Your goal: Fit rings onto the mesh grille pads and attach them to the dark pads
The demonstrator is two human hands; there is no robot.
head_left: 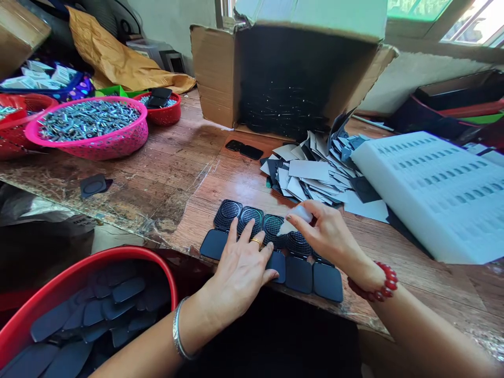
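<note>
Head view: one left hand (243, 268), fingers spread and released, lies over a row of open black cases (299, 274) at the worktop's (177, 163) near edge; one right hand (333, 236), fingers gripping a white bottle (300, 215), holds its tip over the third case (271, 224) from the left.

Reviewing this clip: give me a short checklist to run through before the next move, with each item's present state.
1. Left hand on the row of open black cases: ok, spread flat over it.
2. Right hand gripping the white squeeze bottle: ok.
3. Nozzle aimed at a case: ok, pointing down at the third ringed upper half from the left.
4. Nozzle tip touching the surface: cannot tell.
5. Lower halves well back from the edge of the table: not ok, they lie right along it.
6. Card pile off the cases: ok, heaped beyond them.
</note>
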